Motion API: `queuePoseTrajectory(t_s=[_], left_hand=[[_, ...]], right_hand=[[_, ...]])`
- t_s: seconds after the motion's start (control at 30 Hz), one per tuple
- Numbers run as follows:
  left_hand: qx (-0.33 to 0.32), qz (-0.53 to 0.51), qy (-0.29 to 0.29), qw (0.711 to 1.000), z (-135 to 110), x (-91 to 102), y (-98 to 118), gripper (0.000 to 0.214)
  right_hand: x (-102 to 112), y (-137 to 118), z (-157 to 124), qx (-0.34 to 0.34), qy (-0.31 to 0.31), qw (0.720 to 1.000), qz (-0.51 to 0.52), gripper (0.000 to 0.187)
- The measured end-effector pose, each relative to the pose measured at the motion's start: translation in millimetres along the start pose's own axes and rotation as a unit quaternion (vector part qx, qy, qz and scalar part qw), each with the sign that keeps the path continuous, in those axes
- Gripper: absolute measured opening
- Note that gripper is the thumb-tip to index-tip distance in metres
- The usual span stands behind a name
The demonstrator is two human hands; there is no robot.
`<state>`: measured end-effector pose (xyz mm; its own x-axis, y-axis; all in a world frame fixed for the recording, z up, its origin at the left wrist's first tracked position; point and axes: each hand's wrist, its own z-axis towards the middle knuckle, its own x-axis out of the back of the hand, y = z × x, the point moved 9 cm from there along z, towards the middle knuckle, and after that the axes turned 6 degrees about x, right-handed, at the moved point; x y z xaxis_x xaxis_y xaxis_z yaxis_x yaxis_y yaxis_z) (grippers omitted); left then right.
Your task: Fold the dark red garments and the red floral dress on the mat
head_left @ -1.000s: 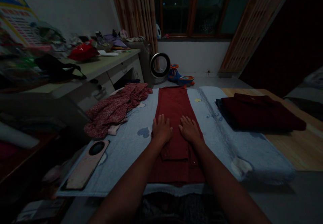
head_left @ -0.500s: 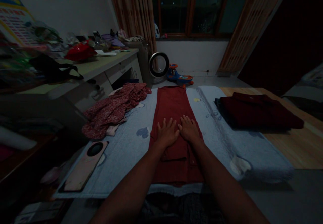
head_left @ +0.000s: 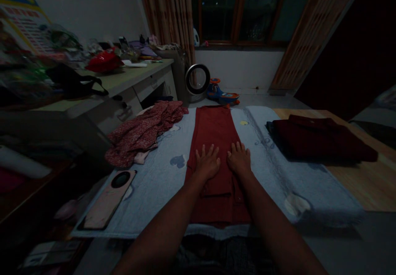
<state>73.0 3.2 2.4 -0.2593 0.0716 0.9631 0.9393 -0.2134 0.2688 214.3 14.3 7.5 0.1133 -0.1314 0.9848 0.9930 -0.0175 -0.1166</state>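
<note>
Red garment (head_left: 213, 130) under flat L hand (head_left: 207, 165), R hand (head_left: 239, 160).

The long red piece (head_left: 215, 134) is thin cloth, matt and smooth under the left hand (head_left: 207, 164) and the right hand (head_left: 239, 160). The pale blue blanket (head_left: 161, 180) below it is soft, fuzzy cloth, like a towel. The flowery heap (head_left: 145, 132) is thin cloth, all crumpled. The dark red folded pile (head_left: 318, 143) is thicker matt cloth. The board (head_left: 365, 180) under that pile is smooth bare wood. The desk (head_left: 133, 77) top is smooth and a bit shiny. The ring (head_left: 197, 79) on the floor looks like shiny plastic, and so does the toy car (head_left: 222, 95). The curtain (head_left: 170, 15) is cloth.
</note>
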Motion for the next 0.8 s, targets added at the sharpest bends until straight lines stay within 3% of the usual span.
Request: queuePoseTrajectory(t_s=[0.07,0.17,0.3,0.43,0.8], left_hand=[[0.001,0.000,-0.001,1.000,0.0,0.3,0.1,0.061],[0.000,0.000,-0.002,1.000,0.3,0.7,0.4,0.062],[0.000,0.001,-0.016,1.000,-0.3,1.2,1.3,0.063],[0.006,0.005,-0.021,1.000,-1.8,4.2,1.8,0.062],[0.005,0.021,-0.026,0.999,2.0,-2.1,-11.9,0.065]], right_hand=[[10.5,-3.9,1.0,0.022,0.048,0.999,0.012,0.056],[22.3,-22.9,1.8,0.122,0.103,0.986,0.053,0.054],[7.3,-43.0,1.1,0.207,0.026,0.975,0.080,0.052],[-8.9,-40.6,1.4,0.179,-0.047,0.982,0.045,0.055],[-12.2,-8.4,2.2,0.060,-0.068,0.996,0.004,0.065]])
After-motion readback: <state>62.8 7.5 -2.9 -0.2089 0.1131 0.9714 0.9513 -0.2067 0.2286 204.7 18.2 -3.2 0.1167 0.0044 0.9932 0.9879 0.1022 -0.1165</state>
